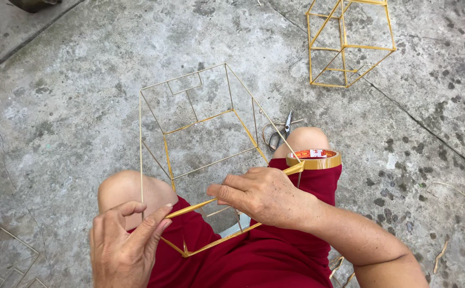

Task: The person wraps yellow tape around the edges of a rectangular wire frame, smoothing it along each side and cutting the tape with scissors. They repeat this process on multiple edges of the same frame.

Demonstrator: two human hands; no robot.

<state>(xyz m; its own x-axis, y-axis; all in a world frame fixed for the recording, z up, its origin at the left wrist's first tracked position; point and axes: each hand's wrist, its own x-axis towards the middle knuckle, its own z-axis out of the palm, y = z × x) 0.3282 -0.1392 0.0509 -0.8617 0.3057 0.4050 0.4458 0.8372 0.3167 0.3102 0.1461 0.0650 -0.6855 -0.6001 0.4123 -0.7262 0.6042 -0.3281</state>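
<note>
We pinch a strip of yellow tape (192, 208) with our left hand (123, 245); our right hand (264, 194) grips it along the stick frame (200, 122).

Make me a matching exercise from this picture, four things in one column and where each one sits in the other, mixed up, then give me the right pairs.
Things:
1. roll of brown adhesive tape
2. small metal scissors
3. finished yellow-wrapped stick frame
4. unwrapped thin stick frame

Places:
A. on the concrete floor at the top right
B. on the person's right knee
C. in front of the person's knees, held at its near edge by the left hand and right hand
D. on the concrete just beyond the right knee

Pairs: 1-B, 2-D, 3-A, 4-C
</note>
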